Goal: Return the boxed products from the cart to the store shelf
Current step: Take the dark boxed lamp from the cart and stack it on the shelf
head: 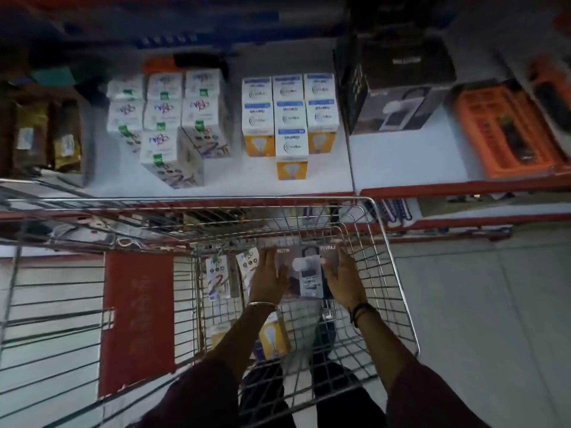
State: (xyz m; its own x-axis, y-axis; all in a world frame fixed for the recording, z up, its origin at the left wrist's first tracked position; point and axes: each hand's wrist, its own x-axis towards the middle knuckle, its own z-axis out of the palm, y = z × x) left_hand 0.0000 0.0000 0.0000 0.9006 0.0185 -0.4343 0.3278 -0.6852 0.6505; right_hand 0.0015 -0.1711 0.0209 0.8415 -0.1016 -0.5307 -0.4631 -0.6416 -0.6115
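Observation:
Inside the wire cart (387,257) lies a large dark box (304,273) with a white device pictured on it. My left hand (268,278) presses its left side and my right hand (342,278) its right side, gripping it between them. Two white boxes (217,278) stand at the cart's far left, and a yellow bulb box (273,336) lies under my left forearm. On the white shelf (401,162) above the cart stand rows of white boxes (167,118), white-and-yellow bulb boxes (290,118) and a matching dark box (398,103).
An orange tool case (506,131) lies at the shelf's right end and brown packets (40,137) at its left. A second cart with a red flap (136,319) stands left of mine. Grey floor tiles (482,304) lie to the right.

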